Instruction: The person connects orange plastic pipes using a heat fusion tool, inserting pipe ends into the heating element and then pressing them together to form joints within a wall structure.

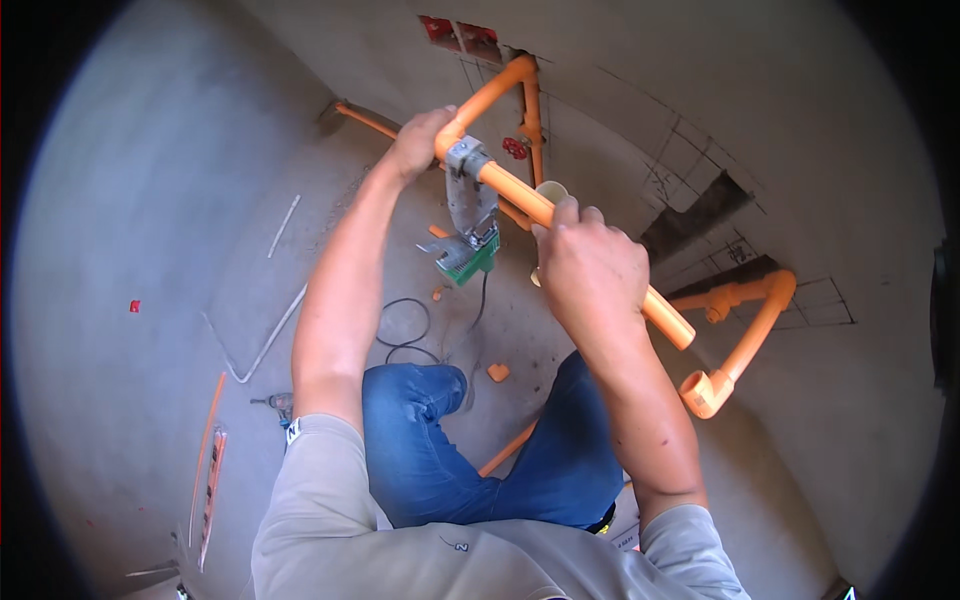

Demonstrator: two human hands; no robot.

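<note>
My right hand (600, 252) clasps the straight orange pipe (522, 194), my left hand (418, 147) grips the orange elbow (449, 139); the metal head (467, 157) of the green tool (473, 262) sits between these 2, above the floor (522, 335).

1. Straight orange pipe (518, 193): I see it slanting from far left to near right, near end free.
2. Orange elbow (449, 136): just beyond the pipe's far end.
3. Heating tool (473, 210): green-bodied, dull metal plate; grey collar (466, 157) between elbow and pipe.
</note>
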